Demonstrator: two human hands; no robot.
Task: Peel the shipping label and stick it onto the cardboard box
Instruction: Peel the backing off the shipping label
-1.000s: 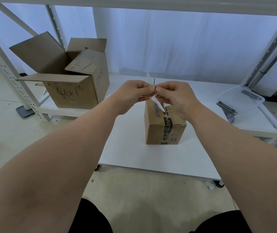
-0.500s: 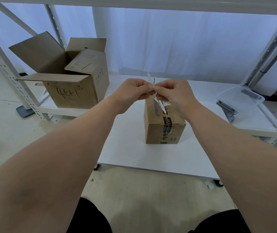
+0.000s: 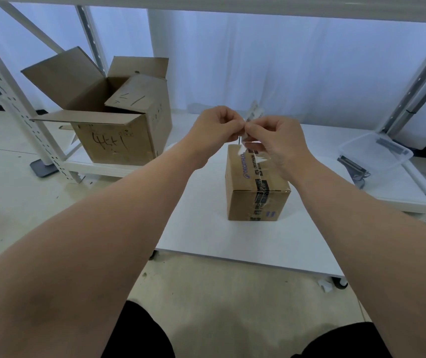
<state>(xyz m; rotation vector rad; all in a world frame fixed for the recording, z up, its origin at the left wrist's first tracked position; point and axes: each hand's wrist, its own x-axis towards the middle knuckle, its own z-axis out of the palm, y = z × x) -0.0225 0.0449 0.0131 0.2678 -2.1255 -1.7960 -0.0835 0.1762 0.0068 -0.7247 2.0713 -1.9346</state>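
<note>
A small sealed cardboard box (image 3: 248,200) with dark printed tape stands on the low white table (image 3: 206,236). Above its far end my left hand (image 3: 214,127) and my right hand (image 3: 276,140) meet, fingertips pinched together on a white shipping label (image 3: 254,113). The label is seen nearly edge-on: one part sticks up behind my fingers, another hangs below them over the box top. Most of it is hidden by my hands.
A large open cardboard box (image 3: 113,117) marked with handwriting sits on the low shelf at left. A clear plastic tub (image 3: 374,153) rests on the shelf at right. White rack posts (image 3: 18,107) stand on both sides, with a white curtain behind.
Both hands stay pinched on the label above the box. The label has turned between my fingers, its upper end now leaning right.
</note>
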